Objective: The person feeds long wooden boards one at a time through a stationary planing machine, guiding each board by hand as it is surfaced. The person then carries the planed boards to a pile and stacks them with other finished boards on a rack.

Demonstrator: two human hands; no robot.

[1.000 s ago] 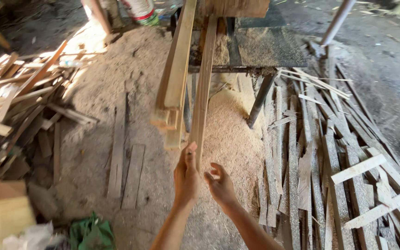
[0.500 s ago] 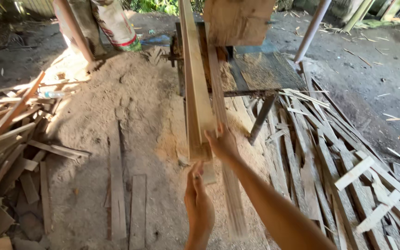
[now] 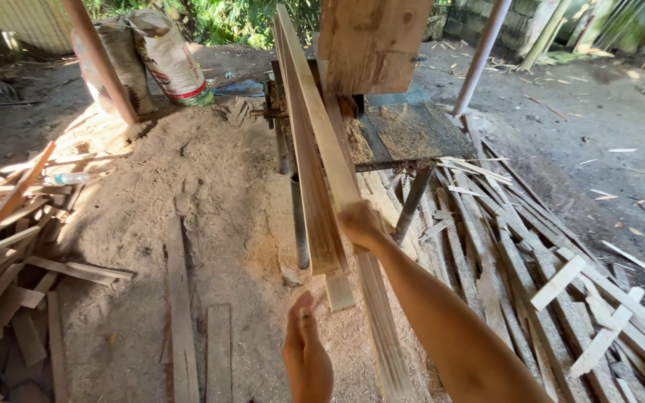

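Observation:
My right hand [image 3: 360,224] grips the near part of a long wooden plank [image 3: 315,127] that runs from the saw table [image 3: 412,127] toward me. A second thin strip [image 3: 382,328] lies beside it, sloping down to the ground. My left hand [image 3: 307,351] hangs free below the plank's end, fingers together and flat, holding nothing. A thick upright wooden board [image 3: 371,45] stands on the table behind the plank.
Sawdust covers the ground [image 3: 210,201]. Piles of offcut strips lie at the right [image 3: 561,283] and at the left [image 3: 9,246]. Two flat boards [image 3: 188,321] lie on the ground. Filled sacks [image 3: 158,60] lean by a post [image 3: 98,60].
The view has lifted and moved closer to the table. My right hand has slid forward along the plank and taken hold; my left hand has dropped back below it.

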